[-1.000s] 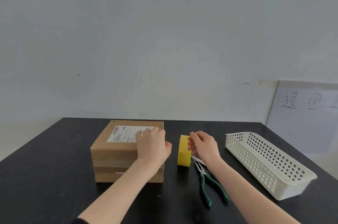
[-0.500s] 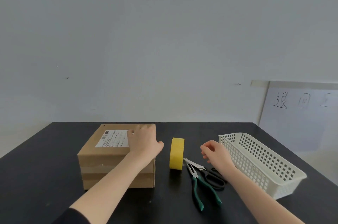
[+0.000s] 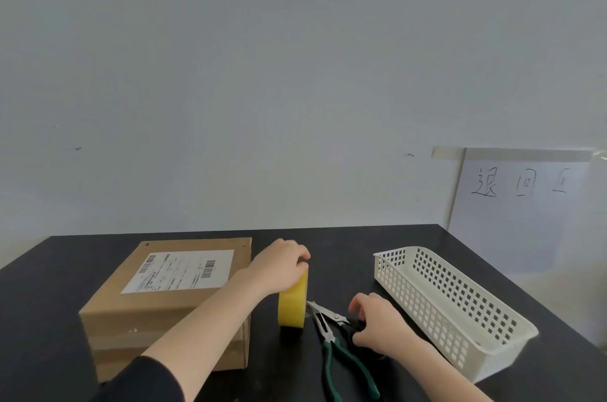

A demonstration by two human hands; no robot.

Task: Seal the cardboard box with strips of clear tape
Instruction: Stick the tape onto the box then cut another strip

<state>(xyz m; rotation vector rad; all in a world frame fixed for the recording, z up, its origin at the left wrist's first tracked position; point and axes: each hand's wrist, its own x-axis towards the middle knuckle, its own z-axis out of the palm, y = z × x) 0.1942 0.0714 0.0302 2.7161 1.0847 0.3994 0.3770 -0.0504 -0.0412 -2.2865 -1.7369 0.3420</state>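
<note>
Evidently left hand [image 3: 279,267] grips tape roll [image 3: 292,306]; right hand [image 3: 377,323] grips scissors [image 3: 331,314].

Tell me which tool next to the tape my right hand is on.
The scissors, with black handles under the right hand; the green-handled pliers lie untouched beside them.

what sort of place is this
Probably a parcel packing or returns desk: a cardboard box with a shipping label, a roll of tape beside it on a black table, and a handwritten sign on the wall.
</note>
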